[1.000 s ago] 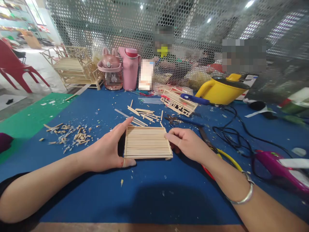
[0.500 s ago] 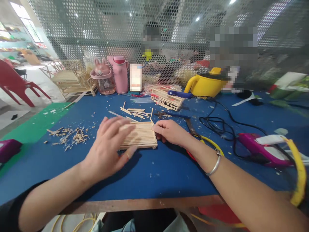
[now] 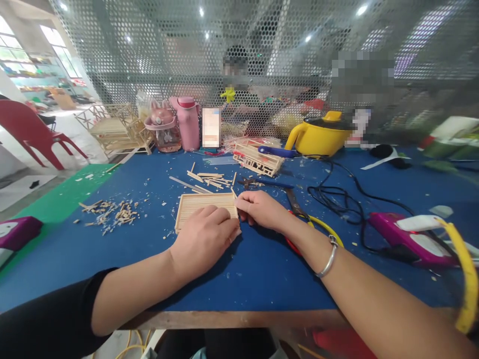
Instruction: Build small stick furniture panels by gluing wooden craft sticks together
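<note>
A small rectangular panel of thin wooden sticks (image 3: 190, 205) with a raised rim lies flat on the blue table. Across its near side reaches my left hand (image 3: 205, 237), fingers bent and closed around the near right corner, hiding that part. My right hand (image 3: 258, 207) is pinched at the panel's right edge on a thin wooden stick (image 3: 233, 191), whose tip shows past the thumb; the rest is covered. Behind the panel lie several loose sticks (image 3: 211, 178). Scissors with yellow and red handles (image 3: 324, 224) rest partly under my right forearm.
Offcuts of wood (image 3: 125, 212) are heaped on the left. A purple glue gun (image 3: 411, 239) lies at right with its black cable (image 3: 337, 199) looped nearby. At the back stand a slatted wooden model (image 3: 258, 157), a yellow pot (image 3: 322, 137), a pink bottle (image 3: 189, 124) and a phone (image 3: 211, 128).
My left hand has come down from above the panel's left part and moved right, closing at its near right corner. My right hand keeps its pinch at the right edge.
</note>
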